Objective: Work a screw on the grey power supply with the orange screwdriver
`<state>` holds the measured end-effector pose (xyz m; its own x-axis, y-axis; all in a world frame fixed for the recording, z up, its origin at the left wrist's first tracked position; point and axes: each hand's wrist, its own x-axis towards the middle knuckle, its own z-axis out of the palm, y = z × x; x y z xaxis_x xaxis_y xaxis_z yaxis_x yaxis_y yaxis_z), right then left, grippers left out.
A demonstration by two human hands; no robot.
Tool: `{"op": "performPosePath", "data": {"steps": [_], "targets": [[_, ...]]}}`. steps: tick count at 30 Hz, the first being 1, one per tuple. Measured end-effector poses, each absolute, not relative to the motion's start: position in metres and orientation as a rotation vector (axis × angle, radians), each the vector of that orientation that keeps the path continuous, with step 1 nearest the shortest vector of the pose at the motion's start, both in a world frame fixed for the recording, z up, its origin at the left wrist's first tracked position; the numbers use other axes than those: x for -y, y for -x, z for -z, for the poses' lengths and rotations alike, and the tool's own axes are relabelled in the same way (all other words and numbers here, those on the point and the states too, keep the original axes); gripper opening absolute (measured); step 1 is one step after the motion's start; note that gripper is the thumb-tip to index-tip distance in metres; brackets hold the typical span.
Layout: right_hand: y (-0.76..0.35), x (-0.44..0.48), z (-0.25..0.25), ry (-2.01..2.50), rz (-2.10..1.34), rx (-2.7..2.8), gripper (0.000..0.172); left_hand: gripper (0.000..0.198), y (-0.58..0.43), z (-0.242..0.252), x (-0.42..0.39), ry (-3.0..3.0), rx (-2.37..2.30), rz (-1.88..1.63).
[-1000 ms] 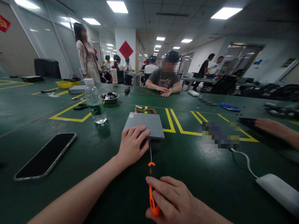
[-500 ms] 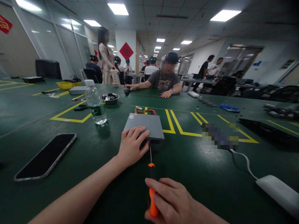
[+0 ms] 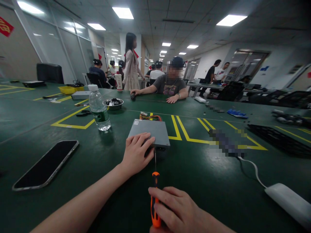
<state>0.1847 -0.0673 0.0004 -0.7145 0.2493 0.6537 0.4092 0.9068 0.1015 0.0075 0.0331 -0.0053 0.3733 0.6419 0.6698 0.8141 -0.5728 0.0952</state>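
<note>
A grey computer power supply [image 3: 155,129] lies flat on the green table, its bundle of coloured wires [image 3: 152,117] at the far side. My left hand [image 3: 137,150] holds it at the near left, fingers on the top and thumb down by the near side. In my right hand [image 3: 175,207] is an orange and black screwdriver [image 3: 155,181], gripped by its handle. Its shaft points away from me to the near face of the power supply, beside my left thumb. The tip is hidden there.
A phone [image 3: 46,165] and a water bottle [image 3: 100,110] stand to the left, with a metal bowl [image 3: 114,103] behind. At right lie a blurred-out object, a white cable [image 3: 255,168] and a white power bank-like block [image 3: 286,200]. Across the table sits a person [image 3: 170,85].
The screwdriver handle has turned in my right hand and shifted slightly left. My left hand stays on the power supply. In the background, a standing person has moved right.
</note>
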Motion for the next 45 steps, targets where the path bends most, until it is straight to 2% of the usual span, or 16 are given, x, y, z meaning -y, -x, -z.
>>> {"op": "performPosePath", "data": {"steps": [7,13,16,19,27,33,36,41,45], "targets": [[-0.1836,0.0662,-0.0030,0.459,0.349,2.376,0.024,0.030,-0.0077,0.0054,-0.0334,2.381,1.304,0.979],[-0.1860,0.0626,-0.0008,0.426,0.319,2.407,0.030,0.030,-0.0072,0.0071,-0.0346,2.373,1.298,0.990],[-0.1824,0.0619,-0.0002,0.453,0.370,2.425,0.023,0.031,-0.0073,0.0083,-0.0351,2.378,1.297,0.994],[-0.1817,0.0621,0.0020,0.526,0.283,2.289,0.019,0.031,-0.0076,0.0084,-0.0352,2.375,1.295,1.003],[-0.1880,0.0638,-0.0001,0.481,0.351,2.430,0.024,0.030,-0.0077,0.0057,-0.0338,2.364,1.290,0.998],[-0.1863,0.0632,0.0007,0.456,0.377,2.334,0.016,0.030,-0.0082,0.0055,-0.0337,2.373,1.302,0.988],[-0.1883,0.0637,0.0004,0.448,0.358,2.306,0.024,0.029,-0.0082,0.0054,-0.0335,2.376,1.298,0.987],[-0.1875,0.0649,-0.0045,0.472,0.367,2.433,0.027,0.030,-0.0081,0.0051,-0.0335,2.356,1.279,1.006],[-0.1876,0.0650,-0.0027,0.474,0.426,2.366,0.019,0.030,-0.0083,0.0048,-0.0336,2.362,1.285,0.989]]}}
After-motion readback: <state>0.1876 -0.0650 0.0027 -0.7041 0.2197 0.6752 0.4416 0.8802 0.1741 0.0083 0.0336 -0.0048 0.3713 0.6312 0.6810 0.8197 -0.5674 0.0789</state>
